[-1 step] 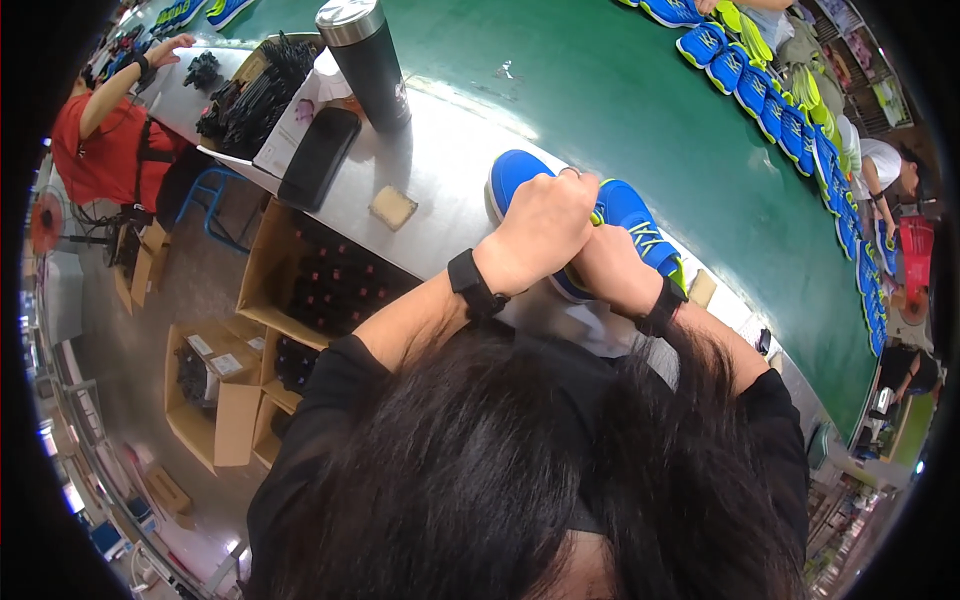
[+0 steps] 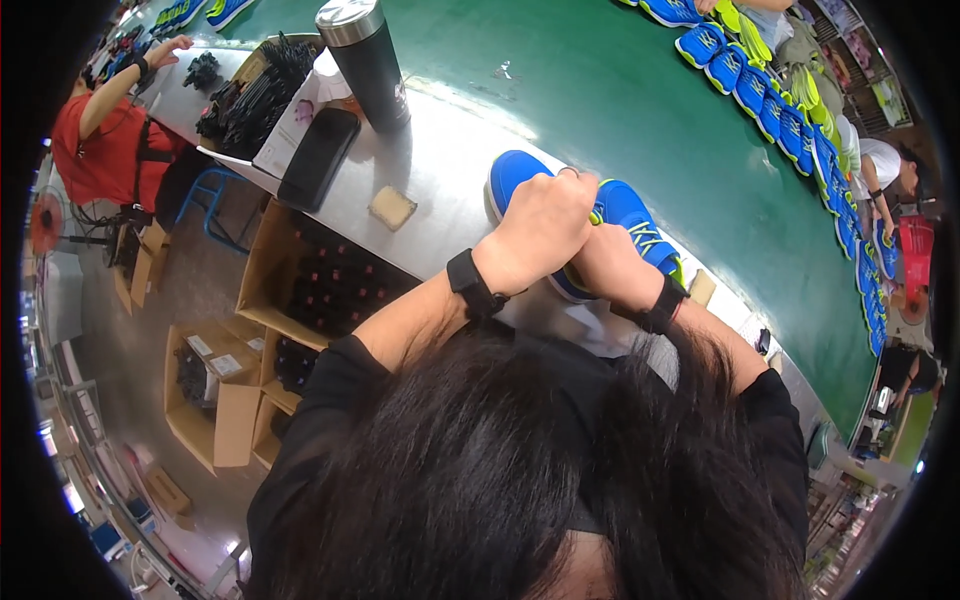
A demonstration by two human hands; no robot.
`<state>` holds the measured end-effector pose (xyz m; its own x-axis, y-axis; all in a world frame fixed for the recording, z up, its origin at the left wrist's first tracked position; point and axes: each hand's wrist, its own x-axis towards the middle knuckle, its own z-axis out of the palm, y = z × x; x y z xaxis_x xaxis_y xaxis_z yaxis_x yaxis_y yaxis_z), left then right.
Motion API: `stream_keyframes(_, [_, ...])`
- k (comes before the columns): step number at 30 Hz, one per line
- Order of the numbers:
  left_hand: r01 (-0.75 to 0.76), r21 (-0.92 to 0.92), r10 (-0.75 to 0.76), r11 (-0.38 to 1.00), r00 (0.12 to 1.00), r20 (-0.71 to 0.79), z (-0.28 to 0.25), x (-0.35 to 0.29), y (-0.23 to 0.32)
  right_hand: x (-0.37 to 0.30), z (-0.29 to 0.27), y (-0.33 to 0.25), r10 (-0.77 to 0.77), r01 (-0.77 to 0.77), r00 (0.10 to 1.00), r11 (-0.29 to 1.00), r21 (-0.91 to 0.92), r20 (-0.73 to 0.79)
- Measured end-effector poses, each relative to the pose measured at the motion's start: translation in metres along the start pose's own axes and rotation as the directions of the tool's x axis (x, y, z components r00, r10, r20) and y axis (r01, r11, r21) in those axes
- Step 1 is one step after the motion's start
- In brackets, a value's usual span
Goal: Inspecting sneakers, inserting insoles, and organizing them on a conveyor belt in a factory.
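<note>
My left hand [image 2: 545, 225] is closed over the blue sneaker [image 2: 517, 172] on the left, knuckles up, a ring on one finger. Pressed against it, my right hand [image 2: 608, 262] is closed too, beside a second blue sneaker [image 2: 622, 207] with yellow-green laces and lining. Both sneakers lie at the edge of the metal worktop [image 2: 440, 165]. The backs of my hands hide my fingertips, so what they pinch does not show. A black band sits on each wrist.
Left on the worktop are a tan sponge block [image 2: 392, 208], a black phone [image 2: 320, 158] and a dark tumbler [image 2: 367, 70]. Beyond runs a green belt [image 2: 600, 90] with a row of blue sneakers [image 2: 755, 90]. Cardboard boxes [image 2: 262, 265] stand below. Co-workers flank the line.
</note>
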<state>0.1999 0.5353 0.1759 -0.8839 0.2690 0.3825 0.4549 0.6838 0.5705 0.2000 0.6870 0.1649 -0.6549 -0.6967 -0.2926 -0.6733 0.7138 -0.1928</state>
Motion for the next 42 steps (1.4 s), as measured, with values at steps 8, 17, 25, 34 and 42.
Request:
stream_keyframes(8, [0.079, -0.001, -0.079, 0.997, 0.996, 0.037, -0.012, -0.011, 0.002, -0.019, -0.034, 0.012, -0.009, 0.03, 0.999, 0.834, 0.551, -0.041])
stream_keyframes(17, [-0.205, -0.029, 0.203, 0.978, 0.977, -0.061, -0.008, -0.041, 0.006, -0.129, -0.019, 0.032, 0.572, -0.446, 0.733, 0.812, 0.376, -0.367])
stream_keyframes(25, [0.685, -0.209, -0.583, 0.698, 0.713, 0.39, -0.016, -0.091, 0.012, -0.155, 0.035, 0.04, 0.701, -0.55, 0.709, 0.478, 0.685, 0.08])
stream_keyframes(34, [0.656, -0.321, -0.516, 0.683, 0.744, 0.424, 0.003, -0.078, -0.001, -0.111, 0.03, 0.006, 0.652, -0.322, 0.739, 0.118, 0.939, 0.171])
stream_keyframes(42, [0.685, -0.695, -0.305, -0.22, 0.628, 0.716, -0.02, -0.077, -0.004, -0.096, 0.041, 0.025, 0.246, 0.046, 0.958, -0.635, 0.771, 0.145])
